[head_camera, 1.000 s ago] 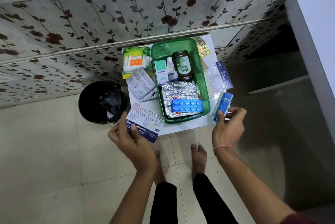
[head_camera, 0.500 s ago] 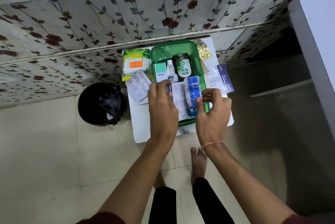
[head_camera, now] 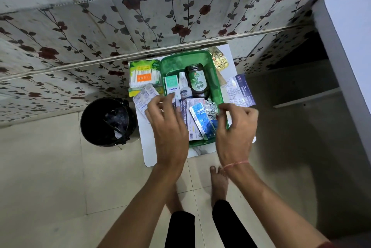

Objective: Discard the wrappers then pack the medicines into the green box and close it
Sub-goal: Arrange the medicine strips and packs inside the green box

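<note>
The green box [head_camera: 176, 61] stands open on a small white table [head_camera: 147, 147]. Inside it are a dark Dettol bottle [head_camera: 196, 81], a small white dropper bottle [head_camera: 183, 85], an Optibex carton [head_camera: 171, 86], foil strips [head_camera: 210, 107], a medicated dressings pack [head_camera: 185, 119] and a blue blister strip [head_camera: 201, 120] lying on top. My left hand [head_camera: 168, 127] hovers over the box's left edge, fingers spread, holding nothing. My right hand [head_camera: 235, 129] is at the box's right edge, fingers loosely curled, nothing visible in it.
A black bin [head_camera: 108, 121] stands on the floor left of the table. On the table outside the box lie a cotton buds pack [head_camera: 141, 76], a silver tablet strip [head_camera: 143, 97], a gold blister strip [head_camera: 219, 60] and a printed leaflet [head_camera: 240, 91]. A white surface [head_camera: 351, 36] rises at right.
Both hands carried the dressings pack and the blue strip from the table's front into the box, let them go, and now draw apart above it.
</note>
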